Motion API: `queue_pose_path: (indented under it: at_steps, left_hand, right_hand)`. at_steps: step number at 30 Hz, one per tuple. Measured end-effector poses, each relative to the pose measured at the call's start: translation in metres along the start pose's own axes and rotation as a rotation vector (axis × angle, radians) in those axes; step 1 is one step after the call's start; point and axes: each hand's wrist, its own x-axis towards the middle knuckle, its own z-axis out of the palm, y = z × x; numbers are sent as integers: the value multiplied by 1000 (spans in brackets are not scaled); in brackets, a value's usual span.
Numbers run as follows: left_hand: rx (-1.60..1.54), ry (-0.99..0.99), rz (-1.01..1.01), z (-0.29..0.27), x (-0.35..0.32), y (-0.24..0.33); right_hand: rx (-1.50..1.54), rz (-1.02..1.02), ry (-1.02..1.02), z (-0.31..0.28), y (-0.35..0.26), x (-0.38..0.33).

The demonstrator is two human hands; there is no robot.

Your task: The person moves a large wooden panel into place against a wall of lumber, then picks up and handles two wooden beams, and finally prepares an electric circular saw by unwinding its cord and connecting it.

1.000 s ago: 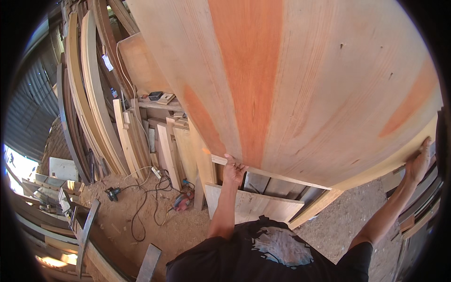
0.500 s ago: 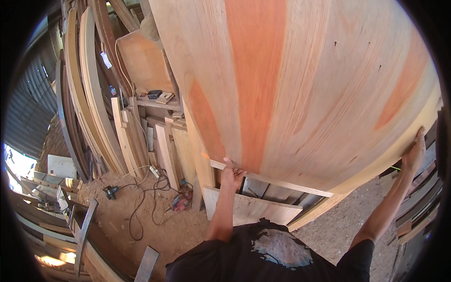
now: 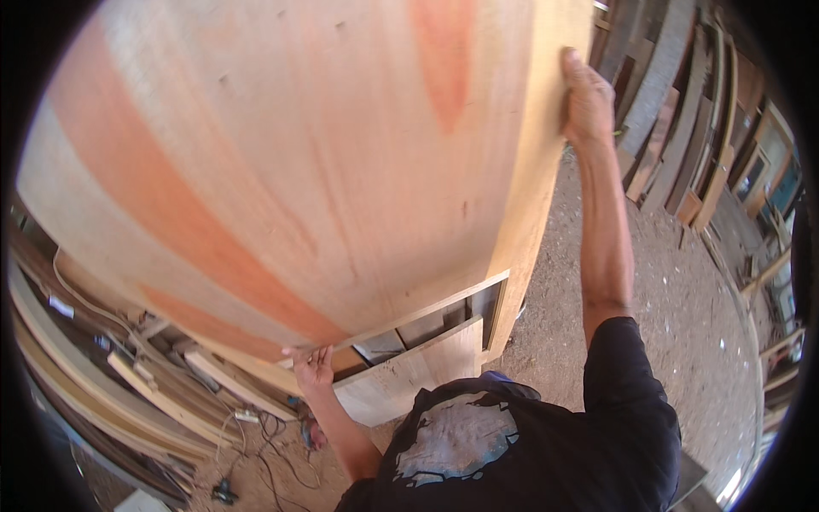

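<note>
A large pale wooden panel with orange-brown streaks fills the upper middle, bordered on its right by a light yellow wooden edge. Along that edge my right hand is closed, its far fingers hidden by the wood. My left hand is closed at the panel's lower left corner, where a thin wooden rail runs. Below the rail is an opening, partly covered by a loose-looking pale board. Through the gap, darker wood pieces show.
Long planks stand stacked at left. Cables and a dark power tool lie on the dirt floor at lower left. More boards lean at the upper right.
My view has swung to the right, so the panel and hands appear farther left. Both hands keep their hold on the panel; more of the floor and boards at right shows.
</note>
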Motion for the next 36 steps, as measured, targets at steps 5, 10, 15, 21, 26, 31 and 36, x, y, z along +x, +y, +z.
queue_pose_path:
  at_steps: [5, 10, 15, 21, 26, 31, 36]
  left_hand:
    - [-127, 285, -22, 23, 3, -6]
    - [-60, 313, 18, 29, 4, -12]
    - [-62, 64, 153, 29, -9, 7]
    - [130, 120, 78, 11, 11, -24]
    - [154, 238, 116, 15, 4, -32]
    - [41, 24, 123, 40, -10, -79]
    - [77, 7, 71, 45, -18, -69]
  right_hand:
    - [-2, 38, -42, -34, 9, 19]
    - [-81, -26, 1, -21, 28, 18]
    - [-457, 43, -9, -15, -17, 20]
    - [-328, -55, 1, -15, 36, 12]
    - [-314, -111, -6, -13, 39, 16]
    - [-183, -90, -49, -24, 51, 25]
    - [-181, -125, -34, -11, 50, 17]
